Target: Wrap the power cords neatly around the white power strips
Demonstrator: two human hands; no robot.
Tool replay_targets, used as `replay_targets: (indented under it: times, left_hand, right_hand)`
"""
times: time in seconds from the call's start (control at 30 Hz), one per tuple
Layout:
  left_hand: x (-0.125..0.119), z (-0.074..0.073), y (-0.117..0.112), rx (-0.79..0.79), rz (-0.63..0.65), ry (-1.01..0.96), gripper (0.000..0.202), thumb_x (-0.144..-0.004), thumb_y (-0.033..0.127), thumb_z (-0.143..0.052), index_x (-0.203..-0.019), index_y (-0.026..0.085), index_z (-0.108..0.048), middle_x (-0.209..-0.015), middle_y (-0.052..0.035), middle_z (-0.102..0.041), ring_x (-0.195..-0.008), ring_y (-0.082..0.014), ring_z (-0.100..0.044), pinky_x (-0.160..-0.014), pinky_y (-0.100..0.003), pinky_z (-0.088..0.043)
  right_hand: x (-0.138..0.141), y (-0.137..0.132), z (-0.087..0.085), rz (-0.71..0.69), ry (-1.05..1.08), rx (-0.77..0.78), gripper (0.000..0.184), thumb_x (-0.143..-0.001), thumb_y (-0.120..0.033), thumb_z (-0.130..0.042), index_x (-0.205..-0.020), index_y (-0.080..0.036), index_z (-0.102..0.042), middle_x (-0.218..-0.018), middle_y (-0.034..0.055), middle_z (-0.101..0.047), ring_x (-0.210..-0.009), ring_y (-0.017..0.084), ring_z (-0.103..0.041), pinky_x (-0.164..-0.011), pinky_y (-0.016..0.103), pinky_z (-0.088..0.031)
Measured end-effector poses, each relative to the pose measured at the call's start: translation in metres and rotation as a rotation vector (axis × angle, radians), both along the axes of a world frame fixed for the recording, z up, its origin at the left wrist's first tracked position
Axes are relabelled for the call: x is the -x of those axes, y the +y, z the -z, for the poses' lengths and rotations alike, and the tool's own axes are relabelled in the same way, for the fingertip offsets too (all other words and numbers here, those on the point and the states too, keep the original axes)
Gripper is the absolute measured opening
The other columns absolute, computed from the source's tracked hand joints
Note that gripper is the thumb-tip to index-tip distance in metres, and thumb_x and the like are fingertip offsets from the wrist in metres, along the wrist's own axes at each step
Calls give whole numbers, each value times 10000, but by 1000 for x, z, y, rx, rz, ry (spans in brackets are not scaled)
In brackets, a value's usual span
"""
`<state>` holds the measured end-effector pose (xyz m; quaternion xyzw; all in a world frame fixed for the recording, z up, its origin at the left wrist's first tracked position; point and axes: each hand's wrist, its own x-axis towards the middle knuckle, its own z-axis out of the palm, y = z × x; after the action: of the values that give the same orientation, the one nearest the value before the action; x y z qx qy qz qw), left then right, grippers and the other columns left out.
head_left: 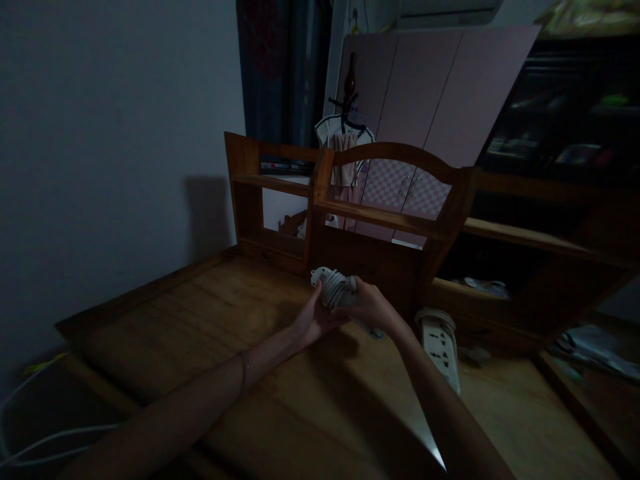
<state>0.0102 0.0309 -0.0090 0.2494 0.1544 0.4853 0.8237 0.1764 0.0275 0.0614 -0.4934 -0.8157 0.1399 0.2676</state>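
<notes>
Both my hands meet above the middle of a wooden desk (235, 320) in a dim room. My right hand (369, 305) is closed over a white power strip with its cord wound around it (331, 285). My left hand (314, 318) cups the same bundle from below and the left, fingers curled against it. The bundle's rounded end sticks out above my left fingers. A second white power strip (440, 343) lies flat on the desk just right of my right wrist.
A wooden hutch with shelves (380, 213) stands at the back of the desk. Clothes hang on a rack (345, 143) behind it, before pink cabinet doors (440, 93). White cables (35, 427) trail off the desk's left edge. Papers lie at far right (595, 350).
</notes>
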Motion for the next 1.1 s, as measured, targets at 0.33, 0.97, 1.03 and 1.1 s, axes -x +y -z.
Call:
replay_targets:
  times: [0.33,0.97,1.03,1.1]
  left_hand:
    - [0,2,-1,-4,11,-62,439,-931,512,-436,-1201,185,-549,-1167,-110,-607,-907,-250,-638,-833,-444,-533]
    - [-2,-2,-4,-9,-2,-21,507,-884,568,-504,-1211,186,-566,-1155,-108,-624,-899,-252,-653,-793,-437,-560]
    - [-1,-3,-5,-9,-4,-31,495,-885,552,-515,-1213,185,-564,-1144,-111,-630,-871,-248,-661,-774,-440,-567]
    - [0,-5,-5,-4,0,-27,486,-887,540,-521,-1212,181,-566,-1135,-114,-637,-852,-245,-666,-766,-438,-570]
  right_hand:
    - [9,-11,-5,125,-140,24,542,-637,-508,-766,-1011,-211,-509,-1049,74,-637,-882,238,-613,-610,256,-362]
    - [10,-10,-11,82,-245,-56,514,-652,-499,-767,-978,-173,-541,-963,98,-662,-831,232,-632,-615,260,-369]
    - [10,-10,-12,69,-249,-63,487,-667,-512,-750,-953,-176,-543,-931,90,-665,-813,227,-634,-605,257,-366]
    - [8,-9,-12,57,-244,-72,458,-685,-516,-731,-933,-179,-542,-891,78,-666,-785,220,-635,-589,254,-362]
